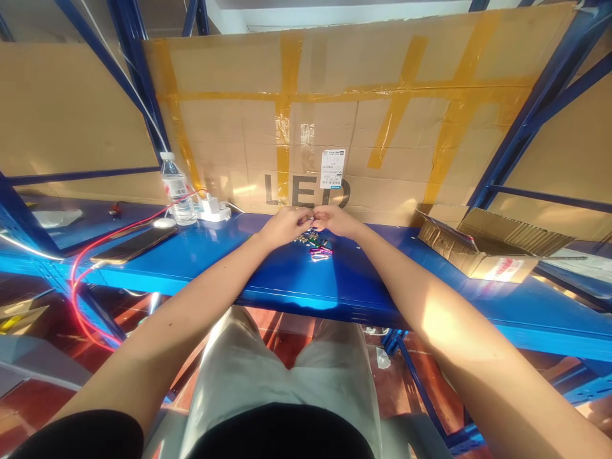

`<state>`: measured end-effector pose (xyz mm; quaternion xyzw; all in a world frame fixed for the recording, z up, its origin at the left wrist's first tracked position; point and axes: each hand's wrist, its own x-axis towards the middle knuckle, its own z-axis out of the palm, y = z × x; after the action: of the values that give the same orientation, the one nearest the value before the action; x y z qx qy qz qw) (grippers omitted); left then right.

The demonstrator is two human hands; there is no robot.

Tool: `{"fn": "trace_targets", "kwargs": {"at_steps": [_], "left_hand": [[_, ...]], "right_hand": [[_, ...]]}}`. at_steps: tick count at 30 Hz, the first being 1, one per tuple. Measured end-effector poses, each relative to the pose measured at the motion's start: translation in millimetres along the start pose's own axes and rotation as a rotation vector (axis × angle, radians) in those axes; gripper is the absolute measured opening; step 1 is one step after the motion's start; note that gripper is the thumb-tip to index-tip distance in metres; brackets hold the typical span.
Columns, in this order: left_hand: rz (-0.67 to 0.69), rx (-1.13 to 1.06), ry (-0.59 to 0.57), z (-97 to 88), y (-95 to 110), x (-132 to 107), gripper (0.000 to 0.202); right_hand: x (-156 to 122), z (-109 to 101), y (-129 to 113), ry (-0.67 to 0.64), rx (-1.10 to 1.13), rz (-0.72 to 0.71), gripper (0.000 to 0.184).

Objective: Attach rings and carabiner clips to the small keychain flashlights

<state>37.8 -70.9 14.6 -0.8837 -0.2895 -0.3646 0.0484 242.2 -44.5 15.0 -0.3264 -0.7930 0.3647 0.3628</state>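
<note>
My left hand [287, 224] and my right hand [336, 220] meet over the blue shelf, fingertips pinched together. Whatever small piece they hold is too tiny and hidden by the fingers to make out. Just below them lies a little heap of shiny metal pieces [306, 238], gold and silver in tone. On its near side are pink metal clips [320, 254] that look like small carabiners, with a green piece [316, 243] beside them.
At left are a water bottle [179, 191], a white charger block [213, 209], a phone [138, 245] and a red cable [76, 274]. An open cardboard box [497, 261] sits right. A large taped cardboard sheet [239, 140] stands behind; blue posts [535, 121] flank it.
</note>
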Motion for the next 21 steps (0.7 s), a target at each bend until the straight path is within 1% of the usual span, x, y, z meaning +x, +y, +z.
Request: {"fn": "trace_targets", "kwargs": {"at_steps": [4, 9, 14, 21], "left_hand": [[0.011, 0.034, -0.014, -1.7, 0.4, 0.2, 0.023], [0.011, 0.054, -0.044, -2.7, 2.5, -0.1, 0.023], [0.004, 0.061, -0.051, -3.1, 4.4, 0.2, 0.025], [0.012, 0.074, -0.059, -3.4, 1.5, -0.3, 0.028]], "right_hand": [[-1.5, 0.8, -2.5, 0.016, 0.012, -0.006, 0.012], [-4.9, 2.5, -9.6, 0.033, -0.069, 0.003, 0.011], [-4.7, 2.7, -11.8, 0.034, -0.088, -0.030, 0.009], [-5.9, 0.9, -13.8, 0.056, -0.106, -0.035, 0.012]]}}
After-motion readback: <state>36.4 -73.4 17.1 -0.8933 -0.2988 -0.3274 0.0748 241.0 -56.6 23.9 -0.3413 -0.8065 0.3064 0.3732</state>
